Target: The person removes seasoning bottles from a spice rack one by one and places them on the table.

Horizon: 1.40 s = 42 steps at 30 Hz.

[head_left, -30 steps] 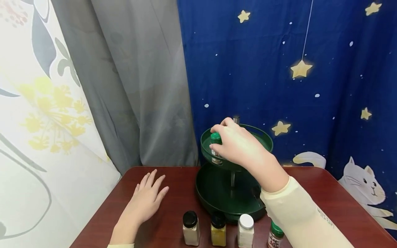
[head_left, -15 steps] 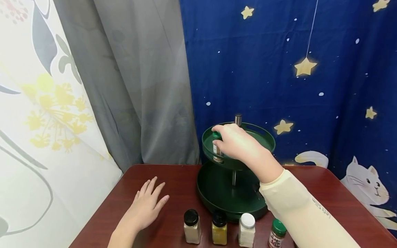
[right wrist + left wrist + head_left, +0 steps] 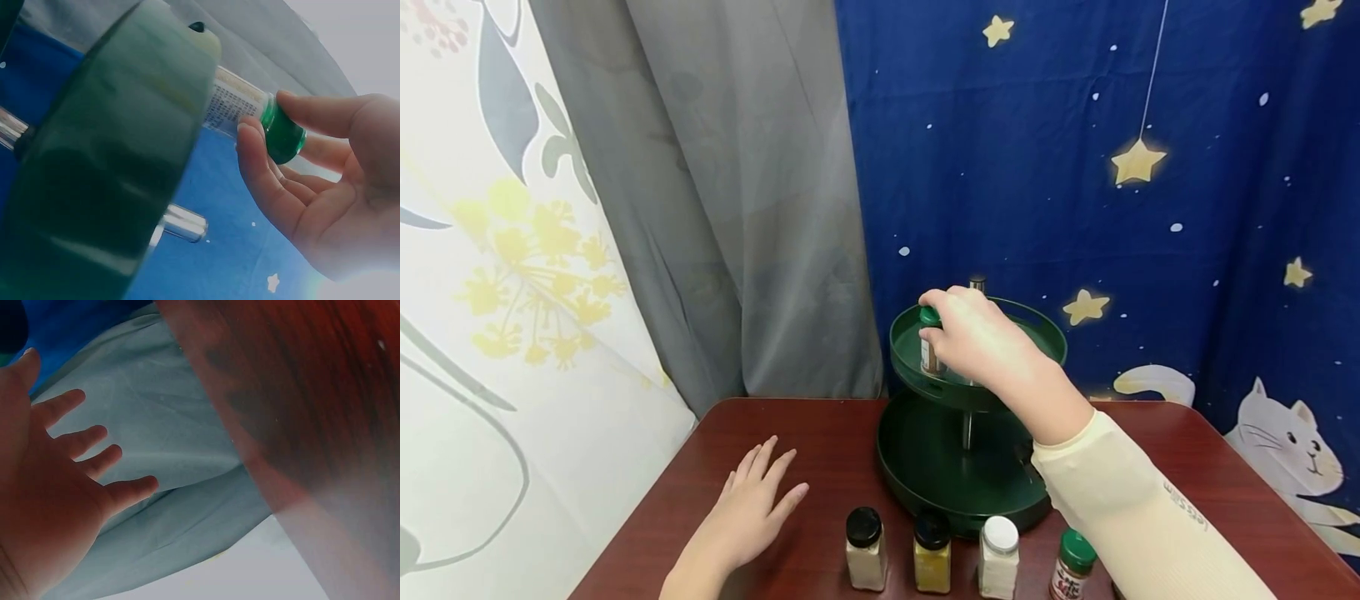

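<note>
My right hand (image 3: 977, 337) pinches a spice jar (image 3: 930, 354) by its green cap (image 3: 286, 134), at the left side of the upper tier (image 3: 1037, 329) of a round green two-tier stand. In the right wrist view the tier's wall (image 3: 119, 144) hides the jar's lower end, so whether it touches the tray cannot be seen. The jar has a printed label (image 3: 234, 103). My left hand (image 3: 741, 512) is spread, palm down, over the table's left side, fingers straight, holding nothing; the left wrist view shows the same spread fingers (image 3: 94, 440).
In front of the stand's wide lower tier (image 3: 917, 467) stand a black-capped jar (image 3: 866, 554), a black-capped yellow jar (image 3: 932, 558), a white-capped jar (image 3: 998, 562) and a green-capped jar (image 3: 1071, 567). Curtains (image 3: 782, 208) hang behind the red-brown table (image 3: 827, 425).
In my right hand the green-capped jar has moved slightly up and to the right over the upper tier. My left hand stays nearly in place. The head view has shifted a little.
</note>
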Motion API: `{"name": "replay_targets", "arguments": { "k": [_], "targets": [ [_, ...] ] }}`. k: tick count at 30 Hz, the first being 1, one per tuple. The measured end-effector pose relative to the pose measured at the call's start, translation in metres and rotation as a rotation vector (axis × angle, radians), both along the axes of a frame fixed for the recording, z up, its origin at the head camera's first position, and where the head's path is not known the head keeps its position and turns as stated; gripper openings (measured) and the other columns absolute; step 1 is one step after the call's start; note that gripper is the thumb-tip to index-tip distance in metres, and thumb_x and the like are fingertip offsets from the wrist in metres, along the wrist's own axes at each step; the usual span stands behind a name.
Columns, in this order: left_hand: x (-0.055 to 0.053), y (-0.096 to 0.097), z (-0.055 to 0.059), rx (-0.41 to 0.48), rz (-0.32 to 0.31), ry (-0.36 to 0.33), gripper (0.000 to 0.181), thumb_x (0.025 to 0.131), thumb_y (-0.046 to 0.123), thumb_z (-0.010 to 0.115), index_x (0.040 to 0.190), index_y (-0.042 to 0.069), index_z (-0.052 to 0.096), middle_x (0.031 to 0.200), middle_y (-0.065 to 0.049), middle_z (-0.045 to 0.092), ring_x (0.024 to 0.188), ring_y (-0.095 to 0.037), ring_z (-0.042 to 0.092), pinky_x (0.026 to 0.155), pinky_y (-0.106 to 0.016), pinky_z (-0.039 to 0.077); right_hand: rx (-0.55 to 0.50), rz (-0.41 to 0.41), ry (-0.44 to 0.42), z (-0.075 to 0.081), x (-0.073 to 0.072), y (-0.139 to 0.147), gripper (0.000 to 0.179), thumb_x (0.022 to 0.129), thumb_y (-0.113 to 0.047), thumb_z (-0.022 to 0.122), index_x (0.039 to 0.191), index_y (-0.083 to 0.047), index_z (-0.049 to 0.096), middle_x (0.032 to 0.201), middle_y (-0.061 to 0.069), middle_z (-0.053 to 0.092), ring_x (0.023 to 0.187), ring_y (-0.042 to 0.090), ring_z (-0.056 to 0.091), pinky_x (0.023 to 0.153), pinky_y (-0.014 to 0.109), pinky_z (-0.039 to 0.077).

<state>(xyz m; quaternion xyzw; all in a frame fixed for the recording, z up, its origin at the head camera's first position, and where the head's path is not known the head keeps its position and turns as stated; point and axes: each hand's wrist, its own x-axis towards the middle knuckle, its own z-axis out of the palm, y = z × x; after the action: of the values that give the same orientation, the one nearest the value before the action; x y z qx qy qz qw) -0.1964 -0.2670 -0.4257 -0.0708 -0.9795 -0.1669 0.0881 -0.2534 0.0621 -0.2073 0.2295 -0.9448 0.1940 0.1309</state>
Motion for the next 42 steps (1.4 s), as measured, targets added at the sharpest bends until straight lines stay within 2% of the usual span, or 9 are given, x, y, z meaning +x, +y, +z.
{"name": "replay_targets", "arguments": {
  "k": [3,6,11,13,16,21,26,34,42],
  "targets": [
    [0.001,0.001,0.000,0.002,-0.001,0.032,0.069,0.108,0.058,0.052,0.159,0.011,0.050,0.173,-0.021,0.032,0.159,-0.051,0.028,0.120,-0.080,0.027,-0.041,-0.011,0.048,0.001,0.005,-0.001,0.047,0.106,-0.021,0.067,0.151,-0.009,0.057,0.139,0.015,0.064,0.124,0.032,0.064,0.106,0.050,0.059],
    [0.001,0.002,0.002,-0.002,-0.002,0.061,0.067,0.109,0.056,0.053,0.158,0.010,0.051,0.171,-0.022,0.035,0.158,-0.051,0.030,0.119,-0.080,0.029,-0.089,0.021,0.133,0.000,0.013,-0.004,0.047,0.106,-0.021,0.068,0.151,-0.010,0.058,0.139,0.014,0.064,0.127,0.032,0.065,0.109,0.050,0.058],
    [-0.001,0.003,0.005,-0.002,-0.004,0.085,0.067,0.109,0.055,0.054,0.159,0.010,0.050,0.171,-0.021,0.036,0.159,-0.050,0.031,0.119,-0.079,0.030,-0.150,0.159,0.317,-0.012,0.026,-0.014,0.043,0.105,-0.018,0.069,0.146,-0.006,0.063,0.133,0.015,0.068,0.116,0.027,0.072,0.099,0.043,0.063],
    [-0.001,0.002,0.005,-0.003,-0.002,0.097,0.067,0.109,0.054,0.054,0.158,0.009,0.050,0.171,-0.021,0.037,0.158,-0.050,0.031,0.119,-0.079,0.031,-0.169,0.211,0.345,-0.019,0.031,-0.020,0.042,0.104,-0.017,0.070,0.144,-0.006,0.064,0.131,0.013,0.068,0.114,0.024,0.073,0.096,0.040,0.064],
    [-0.001,-0.001,0.006,-0.005,0.005,0.111,0.067,0.109,0.054,0.054,0.158,0.008,0.050,0.170,-0.022,0.038,0.158,-0.050,0.032,0.118,-0.079,0.031,-0.192,0.270,0.345,-0.029,0.036,-0.029,0.040,0.104,-0.016,0.071,0.142,-0.006,0.065,0.130,0.011,0.069,0.110,0.021,0.073,0.092,0.036,0.065],
    [-0.001,-0.005,0.009,0.000,0.012,0.093,0.069,0.109,0.056,0.051,0.159,0.008,0.049,0.170,-0.023,0.037,0.158,-0.051,0.031,0.119,-0.079,0.030,-0.191,0.316,0.299,-0.050,0.040,-0.044,0.038,0.103,-0.014,0.072,0.139,-0.006,0.067,0.129,0.010,0.070,0.108,0.019,0.074,0.090,0.035,0.065],
    [-0.001,-0.008,0.011,0.006,0.011,0.064,0.069,0.110,0.055,0.051,0.159,0.007,0.048,0.170,-0.024,0.037,0.158,-0.052,0.030,0.119,-0.080,0.030,-0.154,0.334,0.174,-0.072,0.045,-0.060,0.035,0.104,-0.015,0.070,0.138,-0.008,0.067,0.130,0.007,0.071,0.111,0.018,0.074,0.091,0.034,0.064],
    [-0.002,-0.011,0.012,0.007,0.010,0.073,0.071,0.110,0.058,0.048,0.159,0.007,0.048,0.169,-0.024,0.037,0.158,-0.052,0.030,0.117,-0.081,0.030,0.001,0.320,0.007,-0.107,0.048,-0.086,0.036,0.101,-0.023,0.076,0.134,-0.012,0.068,0.116,0.004,0.073,0.089,0.007,0.070,0.074,0.018,0.059],
    [-0.004,-0.011,0.010,0.016,0.004,0.077,0.070,0.110,0.058,0.049,0.159,0.008,0.049,0.170,-0.025,0.037,0.158,-0.053,0.030,0.118,-0.081,0.029,0.137,0.329,-0.135,-0.146,0.045,-0.112,0.034,0.095,-0.021,0.082,0.128,-0.017,0.072,0.099,-0.001,0.073,0.077,0.002,0.063,0.064,0.016,0.052]
  ]
}}
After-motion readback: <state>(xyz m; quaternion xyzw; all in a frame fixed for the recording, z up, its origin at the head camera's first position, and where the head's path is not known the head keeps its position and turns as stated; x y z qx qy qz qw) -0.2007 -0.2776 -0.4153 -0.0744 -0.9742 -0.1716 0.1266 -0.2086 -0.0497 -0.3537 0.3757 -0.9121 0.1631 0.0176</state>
